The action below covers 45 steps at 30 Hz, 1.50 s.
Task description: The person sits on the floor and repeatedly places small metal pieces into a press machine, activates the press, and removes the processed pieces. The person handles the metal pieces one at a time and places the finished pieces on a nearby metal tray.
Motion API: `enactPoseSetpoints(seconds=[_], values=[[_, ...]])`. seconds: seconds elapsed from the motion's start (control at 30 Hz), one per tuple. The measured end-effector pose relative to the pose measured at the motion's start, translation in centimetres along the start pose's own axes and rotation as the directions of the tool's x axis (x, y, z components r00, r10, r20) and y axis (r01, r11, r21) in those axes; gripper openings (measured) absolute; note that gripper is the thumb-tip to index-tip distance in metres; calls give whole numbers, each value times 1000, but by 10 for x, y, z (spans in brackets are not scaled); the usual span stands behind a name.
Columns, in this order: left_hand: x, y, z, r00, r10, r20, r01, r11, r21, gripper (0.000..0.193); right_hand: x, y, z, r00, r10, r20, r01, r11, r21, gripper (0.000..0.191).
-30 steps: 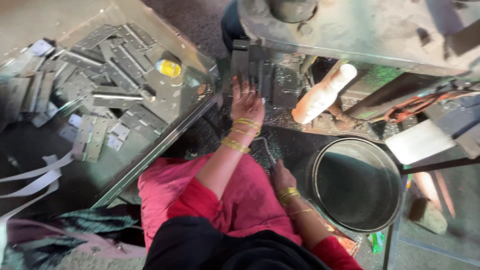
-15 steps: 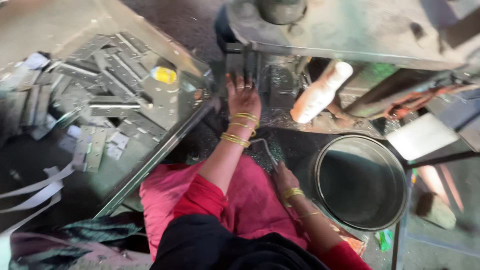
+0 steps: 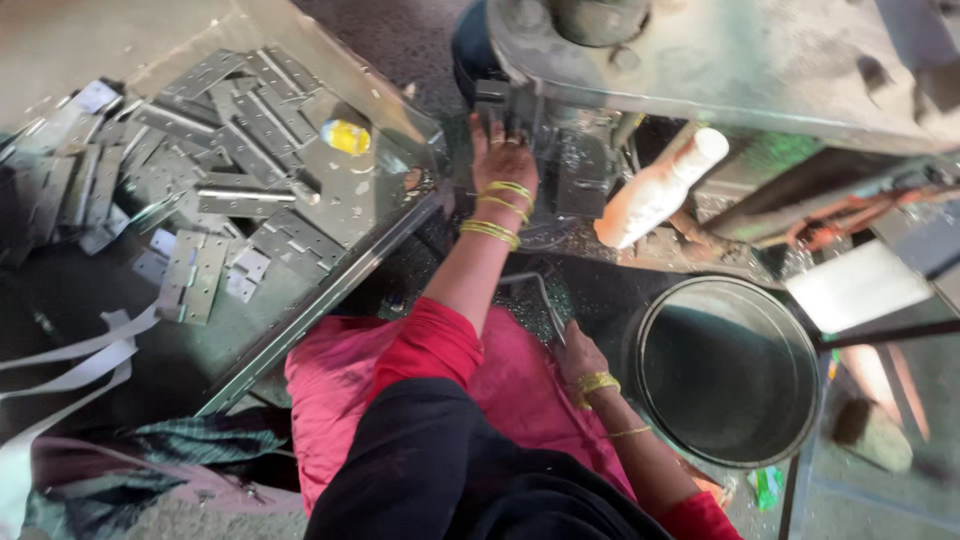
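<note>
- Flat grey perforated metal hinge plates (image 3: 215, 150) lie heaped left of the hands.
- Left hand (image 3: 503, 160) reaches flat into the grimy steel press (image 3: 700, 60); grip unclear.
- Right hand (image 3: 578, 352) clasps a thin metal rod (image 3: 535, 290), beside a round steel drum (image 3: 728, 370).

A gritty dark floor (image 3: 400, 40) lies under a grimy workbench (image 3: 780, 60), lit from above.
</note>
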State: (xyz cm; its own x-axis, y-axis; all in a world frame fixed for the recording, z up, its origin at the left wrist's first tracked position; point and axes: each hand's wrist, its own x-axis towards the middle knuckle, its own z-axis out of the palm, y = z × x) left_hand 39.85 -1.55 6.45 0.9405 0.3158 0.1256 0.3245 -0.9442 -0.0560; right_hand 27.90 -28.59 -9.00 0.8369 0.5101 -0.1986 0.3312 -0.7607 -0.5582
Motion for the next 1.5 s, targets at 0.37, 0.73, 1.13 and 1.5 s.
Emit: enactPoseSetpoints(seconds=[0.37,0.73,1.13,1.5], values=[[-159,2,-42,917,230,-325,-274,957,-95,40,-38,-133,-158,881,-6,-473,56,994,92,40],[-66,48,8,890,-171,-422,64,965,-256,34,-21,-117,-128,822,-111,-558,166,985,48,31],[-65,22,16,993,-100,-55,89,981,-173,38,18,-68,-87,992,-27,-124,17,996,-83,43],[-77,3,14,998,-59,6,59,966,-250,42,28,21,15,989,-116,-95,113,993,-38,48]])
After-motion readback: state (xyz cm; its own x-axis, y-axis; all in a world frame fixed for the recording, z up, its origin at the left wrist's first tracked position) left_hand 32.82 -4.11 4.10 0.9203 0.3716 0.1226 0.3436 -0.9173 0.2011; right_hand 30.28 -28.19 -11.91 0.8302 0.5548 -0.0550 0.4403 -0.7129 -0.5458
